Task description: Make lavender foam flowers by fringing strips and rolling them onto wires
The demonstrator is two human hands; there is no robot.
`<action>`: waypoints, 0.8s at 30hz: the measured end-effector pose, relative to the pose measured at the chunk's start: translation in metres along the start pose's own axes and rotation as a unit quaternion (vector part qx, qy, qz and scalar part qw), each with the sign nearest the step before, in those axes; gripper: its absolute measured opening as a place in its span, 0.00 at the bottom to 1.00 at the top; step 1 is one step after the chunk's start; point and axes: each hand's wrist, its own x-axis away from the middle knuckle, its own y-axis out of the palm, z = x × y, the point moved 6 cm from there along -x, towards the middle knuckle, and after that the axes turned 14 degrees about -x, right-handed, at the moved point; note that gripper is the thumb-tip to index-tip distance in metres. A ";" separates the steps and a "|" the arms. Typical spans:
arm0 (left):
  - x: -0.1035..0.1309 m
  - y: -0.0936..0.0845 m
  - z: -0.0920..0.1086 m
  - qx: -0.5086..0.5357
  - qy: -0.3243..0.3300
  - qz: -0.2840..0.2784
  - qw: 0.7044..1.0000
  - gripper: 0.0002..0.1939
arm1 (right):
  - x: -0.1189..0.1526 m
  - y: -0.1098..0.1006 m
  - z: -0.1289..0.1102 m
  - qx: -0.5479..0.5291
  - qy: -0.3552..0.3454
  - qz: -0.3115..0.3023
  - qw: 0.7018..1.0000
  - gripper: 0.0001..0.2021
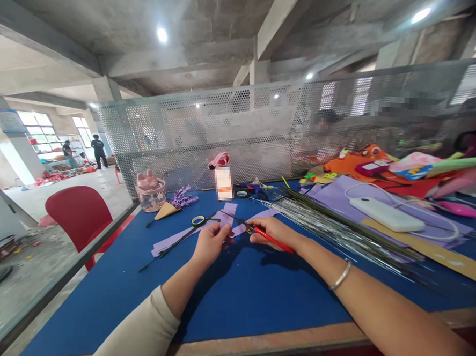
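My left hand (211, 245) pinches a short strip of purple paper (228, 214) that stands up from its fingertips. My right hand (273, 231) grips a pair of scissors (272, 239) with red handles; the dark blades point left, at the paper strip. Whether the blades touch the strip I cannot tell. Another purple piece (241, 229) lies between the two hands. To the left, a longer purple strip (169, 243) lies on the blue table (254, 302) with a dark green wire stem (164, 251) across it. A roll of tape (198, 220) sits just beyond my left hand.
A pink-lidded jar (150, 192) and purple curled trimmings (183, 197) stand at the back left. Bundled wires (340, 227), purple sheets (337, 197) and a white power bank (386, 214) cover the right side. A perforated metal screen (209, 128) borders the back; a red chair (78, 216) stands left.
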 end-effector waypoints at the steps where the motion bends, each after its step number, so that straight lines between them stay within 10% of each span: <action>1: 0.000 -0.001 0.000 0.002 0.000 0.003 1.000 0.23 | 0.001 0.000 -0.001 0.005 -0.002 -0.003 1.000 0.27; 24: 0.000 -0.002 0.000 0.001 0.003 0.017 1.000 0.22 | -0.001 0.004 -0.003 0.020 0.004 -0.001 1.000 0.26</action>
